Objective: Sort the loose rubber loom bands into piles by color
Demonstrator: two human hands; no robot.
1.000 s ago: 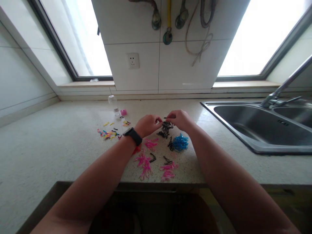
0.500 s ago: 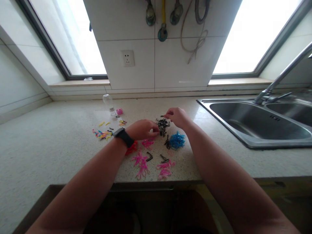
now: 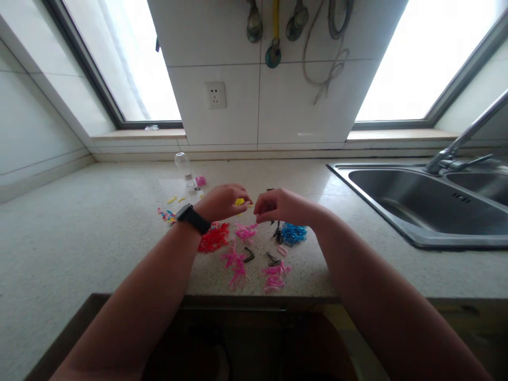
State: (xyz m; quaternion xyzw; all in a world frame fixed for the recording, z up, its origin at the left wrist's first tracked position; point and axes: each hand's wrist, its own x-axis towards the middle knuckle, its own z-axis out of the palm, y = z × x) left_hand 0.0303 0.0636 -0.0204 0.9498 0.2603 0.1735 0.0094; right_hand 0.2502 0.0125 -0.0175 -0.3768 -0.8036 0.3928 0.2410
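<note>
My left hand, with a dark watch on its wrist, hovers over a yellow pile of small rubber bands, partly visible between its parted thumb and fingers. Facing it, my right hand has thumb and fingertips pinched together; whatever they hold is too small to name. It covers most of the black rubber bands. Just below the fingertips lies a pink rubber band cluster. Blue rubber bands are heaped under my right wrist, red ones beside my left forearm.
More pink bands and a second pink group lie near the counter's front edge. Mixed coloured bands sit at left. Behind them are a clear bottle and a pink lump. A steel sink is at right.
My right hand has come nearer and left from the far side of the black pile, now covering it. My left hand has drawn back from that pile to the yellow bands.
</note>
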